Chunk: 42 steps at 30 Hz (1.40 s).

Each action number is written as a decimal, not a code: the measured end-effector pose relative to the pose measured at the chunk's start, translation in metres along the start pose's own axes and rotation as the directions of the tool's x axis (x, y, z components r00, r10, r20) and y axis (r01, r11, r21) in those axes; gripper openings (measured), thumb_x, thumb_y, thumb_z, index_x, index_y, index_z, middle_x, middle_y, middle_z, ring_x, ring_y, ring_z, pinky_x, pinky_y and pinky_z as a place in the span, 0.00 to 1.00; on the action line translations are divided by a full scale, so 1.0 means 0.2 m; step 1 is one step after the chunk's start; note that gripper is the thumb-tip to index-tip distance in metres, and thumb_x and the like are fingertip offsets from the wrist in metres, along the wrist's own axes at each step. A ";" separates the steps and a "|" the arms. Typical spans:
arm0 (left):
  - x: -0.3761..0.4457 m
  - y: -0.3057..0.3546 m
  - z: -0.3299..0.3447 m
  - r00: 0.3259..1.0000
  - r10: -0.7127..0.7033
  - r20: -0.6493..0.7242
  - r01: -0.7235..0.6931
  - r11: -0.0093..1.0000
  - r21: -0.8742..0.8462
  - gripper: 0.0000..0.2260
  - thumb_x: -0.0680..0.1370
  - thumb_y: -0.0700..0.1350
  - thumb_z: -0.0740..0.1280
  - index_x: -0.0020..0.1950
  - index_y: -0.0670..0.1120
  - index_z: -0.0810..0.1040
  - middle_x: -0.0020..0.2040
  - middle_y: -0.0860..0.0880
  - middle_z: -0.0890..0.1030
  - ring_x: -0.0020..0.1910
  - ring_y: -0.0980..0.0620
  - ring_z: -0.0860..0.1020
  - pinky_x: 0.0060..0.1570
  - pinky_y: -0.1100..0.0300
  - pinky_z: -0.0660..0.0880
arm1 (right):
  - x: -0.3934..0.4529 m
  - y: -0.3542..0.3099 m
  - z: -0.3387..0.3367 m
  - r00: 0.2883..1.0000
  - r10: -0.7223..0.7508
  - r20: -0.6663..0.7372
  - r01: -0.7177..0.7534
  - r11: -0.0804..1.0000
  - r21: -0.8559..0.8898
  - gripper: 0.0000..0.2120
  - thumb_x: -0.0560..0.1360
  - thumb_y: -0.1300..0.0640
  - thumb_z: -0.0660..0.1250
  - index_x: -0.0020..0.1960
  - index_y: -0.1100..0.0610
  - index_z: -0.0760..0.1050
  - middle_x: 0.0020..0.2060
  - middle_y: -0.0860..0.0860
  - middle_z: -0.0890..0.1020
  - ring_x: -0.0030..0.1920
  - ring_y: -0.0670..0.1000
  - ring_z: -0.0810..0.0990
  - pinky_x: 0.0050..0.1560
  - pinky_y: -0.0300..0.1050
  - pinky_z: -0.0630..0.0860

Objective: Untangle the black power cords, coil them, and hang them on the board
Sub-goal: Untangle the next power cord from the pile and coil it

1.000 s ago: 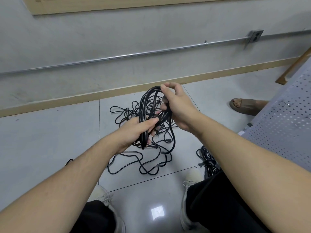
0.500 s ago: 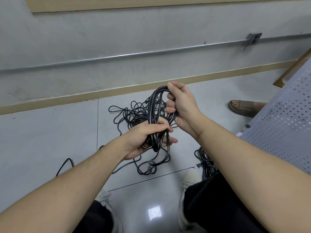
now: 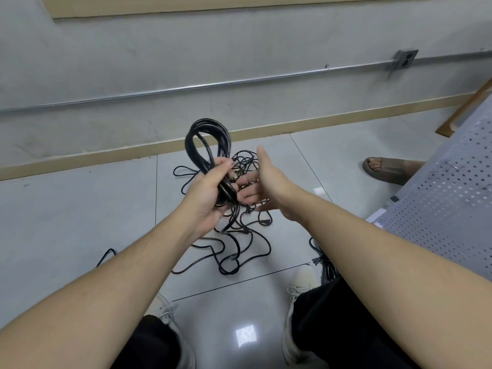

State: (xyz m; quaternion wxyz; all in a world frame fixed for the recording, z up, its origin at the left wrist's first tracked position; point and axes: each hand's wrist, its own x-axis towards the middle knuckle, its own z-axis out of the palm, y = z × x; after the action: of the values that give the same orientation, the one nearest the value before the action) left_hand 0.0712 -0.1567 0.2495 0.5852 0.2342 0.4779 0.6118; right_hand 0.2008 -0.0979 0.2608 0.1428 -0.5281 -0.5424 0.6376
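Left hand point(image 3: 210, 198) gripping coiled black cord point(image 3: 206, 147) held up over floor point(image 3: 80, 222), right hand point(image 3: 269, 185) beside it w/ fingers spread, holding nothing, tangled cords point(image 3: 239, 235) on floor below, perforated board point(image 3: 439, 209) at right

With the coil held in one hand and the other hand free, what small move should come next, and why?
Probably bring the open right hand back onto the coiled cord to wrap its hanging tail. The left hand grips the coil alone, and loose cord trails from it down toward the tangled cords on the floor.
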 end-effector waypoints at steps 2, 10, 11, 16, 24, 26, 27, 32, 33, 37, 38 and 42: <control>0.03 0.00 -0.03 0.998 0.020 -0.060 -0.019 1.000 0.005 0.10 0.83 0.45 0.65 0.42 0.52 0.75 0.38 0.51 0.74 0.31 0.53 0.71 0.36 0.58 0.68 | 0.01 0.02 0.01 0.996 0.034 0.077 -0.026 0.995 -0.098 0.45 0.78 0.25 0.36 0.45 0.54 0.83 0.38 0.51 0.86 0.47 0.55 0.83 0.53 0.53 0.72; 0.05 0.05 -0.04 0.971 0.089 -0.224 -0.121 0.983 -0.135 0.05 0.82 0.45 0.68 0.46 0.51 0.78 0.38 0.50 0.74 0.33 0.51 0.74 0.37 0.56 0.77 | 0.04 0.06 0.04 0.912 0.081 0.403 -0.046 0.994 -0.096 0.53 0.74 0.23 0.32 0.63 0.58 0.82 0.64 0.54 0.83 0.68 0.51 0.77 0.73 0.60 0.62; 0.05 0.06 -0.04 0.965 0.088 -0.246 -0.129 0.979 -0.157 0.05 0.82 0.45 0.68 0.46 0.51 0.78 0.38 0.50 0.74 0.35 0.51 0.74 0.38 0.55 0.78 | 0.03 0.06 0.05 0.894 0.080 0.441 -0.036 0.994 -0.108 0.52 0.74 0.23 0.32 0.60 0.57 0.83 0.63 0.53 0.83 0.69 0.51 0.76 0.73 0.61 0.60; 0.05 0.09 -0.07 0.926 0.179 -0.334 -0.184 0.983 0.016 0.06 0.83 0.46 0.66 0.47 0.54 0.77 0.31 0.55 0.72 0.32 0.57 0.73 0.38 0.57 0.76 | -0.02 0.04 0.08 0.904 -0.051 0.424 0.146 0.970 -0.194 0.33 0.80 0.28 0.49 0.42 0.54 0.77 0.40 0.53 0.86 0.39 0.49 0.81 0.48 0.45 0.75; 0.08 0.12 -0.17 0.894 0.294 -0.338 -0.204 0.939 0.278 0.07 0.82 0.46 0.68 0.45 0.56 0.80 0.33 0.54 0.72 0.33 0.53 0.71 0.37 0.57 0.72 | -0.01 0.05 -0.05 0.935 -0.145 0.325 0.322 0.734 -0.598 0.19 0.78 0.41 0.69 0.38 0.53 0.69 0.28 0.48 0.78 0.29 0.48 0.75 0.37 0.43 0.70; 0.09 0.11 -0.19 0.869 0.326 -0.372 -0.193 0.916 0.352 0.08 0.81 0.47 0.69 0.44 0.58 0.80 0.38 0.53 0.73 0.37 0.52 0.71 0.40 0.56 0.72 | -0.01 0.04 -0.09 0.947 -0.106 0.304 0.298 0.648 -0.701 0.19 0.78 0.40 0.69 0.37 0.51 0.70 0.31 0.46 0.83 0.33 0.45 0.77 0.41 0.43 0.70; 0.09 0.11 -0.19 0.854 0.330 -0.403 -0.182 0.914 0.363 0.07 0.81 0.47 0.69 0.44 0.57 0.80 0.39 0.53 0.73 0.37 0.52 0.71 0.41 0.56 0.72 | -0.01 0.04 -0.10 0.947 -0.105 0.304 0.300 0.632 -0.714 0.19 0.78 0.40 0.69 0.38 0.52 0.70 0.32 0.47 0.84 0.34 0.45 0.77 0.42 0.44 0.70; 0.10 0.12 -0.25 0.796 0.334 -0.504 -0.106 0.898 0.428 0.07 0.81 0.45 0.67 0.44 0.54 0.78 0.39 0.54 0.73 0.36 0.56 0.69 0.45 0.56 0.71 | 0.00 0.03 -0.11 0.886 -0.314 0.340 0.442 0.793 -0.419 0.13 0.78 0.48 0.71 0.50 0.58 0.81 0.36 0.54 0.79 0.37 0.49 0.74 0.40 0.41 0.70; 0.10 0.12 -0.25 0.810 0.333 -0.483 -0.084 0.880 0.467 0.07 0.81 0.44 0.67 0.44 0.53 0.78 0.39 0.55 0.74 0.37 0.57 0.69 0.46 0.57 0.70 | 0.00 0.02 -0.11 0.871 -0.355 0.340 0.473 0.791 -0.388 0.13 0.77 0.46 0.70 0.52 0.54 0.83 0.37 0.54 0.79 0.37 0.48 0.73 0.40 0.42 0.69; 0.07 0.08 -0.20 0.934 0.238 -0.266 -0.011 0.764 0.645 0.06 0.82 0.43 0.67 0.45 0.51 0.79 0.40 0.54 0.77 0.37 0.57 0.71 0.36 0.63 0.69 | -0.01 0.01 -0.09 0.809 -0.546 0.220 0.586 0.714 -0.382 0.08 0.83 0.54 0.65 0.50 0.51 0.83 0.28 0.36 0.77 0.29 0.40 0.72 0.36 0.34 0.65; 0.06 0.07 -0.19 0.961 0.190 -0.200 -0.008 0.743 0.669 0.05 0.82 0.43 0.68 0.46 0.50 0.80 0.41 0.53 0.79 0.38 0.56 0.72 0.35 0.63 0.70 | -0.02 0.01 -0.09 0.790 -0.587 0.177 0.608 0.709 -0.357 0.08 0.83 0.57 0.65 0.50 0.52 0.82 0.26 0.36 0.76 0.28 0.39 0.73 0.34 0.32 0.65; 0.02 0.04 -0.16 0.997 -0.043 -0.061 0.073 0.725 0.685 0.10 0.83 0.54 0.66 0.50 0.50 0.83 0.46 0.48 0.83 0.37 0.54 0.74 0.36 0.59 0.69 | -0.01 -0.01 -0.11 0.790 -0.613 0.000 0.606 0.781 -0.150 0.04 0.78 0.59 0.73 0.44 0.54 0.82 0.27 0.41 0.78 0.26 0.42 0.73 0.29 0.42 0.73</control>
State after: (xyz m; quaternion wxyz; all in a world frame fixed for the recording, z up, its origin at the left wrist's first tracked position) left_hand 0.0399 -0.1609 0.2405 0.4660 0.4062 0.6893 0.3778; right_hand 0.2192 -0.0860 0.2658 0.3167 -0.3486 -0.7241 0.5039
